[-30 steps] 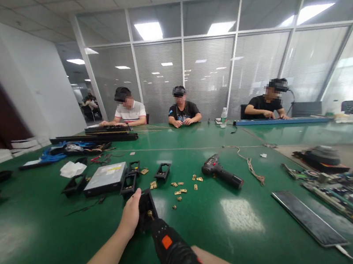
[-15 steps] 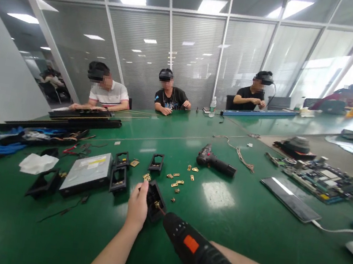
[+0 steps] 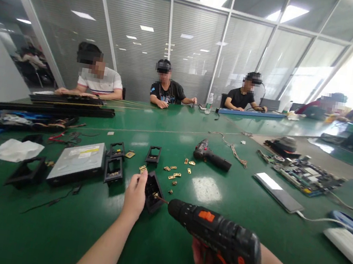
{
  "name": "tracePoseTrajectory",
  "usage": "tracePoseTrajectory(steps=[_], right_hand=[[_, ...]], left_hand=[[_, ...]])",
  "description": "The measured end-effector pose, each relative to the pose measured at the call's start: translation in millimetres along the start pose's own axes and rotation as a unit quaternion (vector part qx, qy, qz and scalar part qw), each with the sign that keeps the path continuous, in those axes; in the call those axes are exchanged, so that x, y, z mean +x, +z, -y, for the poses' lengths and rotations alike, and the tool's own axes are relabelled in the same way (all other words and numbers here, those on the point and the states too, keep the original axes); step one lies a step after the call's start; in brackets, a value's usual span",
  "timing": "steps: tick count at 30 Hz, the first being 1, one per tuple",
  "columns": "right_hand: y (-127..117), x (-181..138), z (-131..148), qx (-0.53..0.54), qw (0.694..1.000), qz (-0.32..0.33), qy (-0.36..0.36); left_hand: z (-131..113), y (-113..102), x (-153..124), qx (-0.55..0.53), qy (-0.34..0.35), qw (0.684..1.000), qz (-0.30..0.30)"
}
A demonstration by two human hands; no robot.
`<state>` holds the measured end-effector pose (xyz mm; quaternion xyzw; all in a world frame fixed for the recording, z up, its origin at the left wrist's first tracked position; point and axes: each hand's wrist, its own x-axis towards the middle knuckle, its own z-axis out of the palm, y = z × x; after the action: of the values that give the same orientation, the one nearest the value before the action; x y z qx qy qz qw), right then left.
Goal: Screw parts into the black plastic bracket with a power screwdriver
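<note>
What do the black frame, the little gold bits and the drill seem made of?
The black frame in the left hand looks like matt moulded plastic, thin-walled. The gold bits seem brass or plated metal, given their yellow glint. The drill shell appears hard plastic, ribbed black with orange inserts.
</note>
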<state>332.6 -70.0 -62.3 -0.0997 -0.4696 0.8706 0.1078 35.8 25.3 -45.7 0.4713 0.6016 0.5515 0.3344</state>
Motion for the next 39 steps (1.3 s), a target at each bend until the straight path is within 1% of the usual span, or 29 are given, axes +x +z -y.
tracePoseTrajectory(steps=[7,9,12,14,16,19,21,24,27,30,33,37,39], right_hand=[[20,-2,16,-0.025,0.997,-0.060,-0.029],[26,0,22,-0.040,0.997,-0.070,0.004],[31,6,29,-0.067,0.995,-0.062,0.042],[31,12,31,-0.087,0.993,-0.057,0.064],[30,17,31,-0.094,0.992,-0.053,0.071],[27,22,28,-0.093,0.993,-0.051,0.060],[25,26,26,-0.092,0.993,-0.051,0.052],[25,28,25,-0.094,0.993,-0.068,0.036],[27,28,25,-0.104,0.989,-0.105,0.009],[30,27,25,-0.116,0.984,-0.133,-0.009],[32,27,26,-0.126,0.982,-0.141,-0.008],[36,25,31,-0.161,0.975,-0.153,-0.021],[40,24,32,-0.185,0.974,-0.129,-0.030]], left_hand=[[-3,-1,2,-0.018,-0.005,1.000,0.007],[-3,-2,4,-0.006,-0.015,1.000,0.003],[-2,-6,7,0.019,-0.028,0.999,-0.001],[-3,-8,8,0.031,-0.022,0.999,0.004],[-4,-9,8,0.043,-0.006,0.999,-0.003],[-3,-11,5,0.056,0.025,0.998,-0.034],[-2,-12,3,0.045,0.039,0.997,-0.040],[-3,-12,0,0.006,0.032,0.999,-0.026],[-7,-12,-4,-0.042,-0.005,0.999,-0.006],[-9,-11,-8,-0.067,-0.022,0.997,-0.009],[-7,-12,-7,-0.071,-0.013,0.997,-0.019],[-2,-13,-4,-0.047,0.014,0.999,-0.006],[0,-12,-4,-0.035,0.033,0.999,-0.006]])
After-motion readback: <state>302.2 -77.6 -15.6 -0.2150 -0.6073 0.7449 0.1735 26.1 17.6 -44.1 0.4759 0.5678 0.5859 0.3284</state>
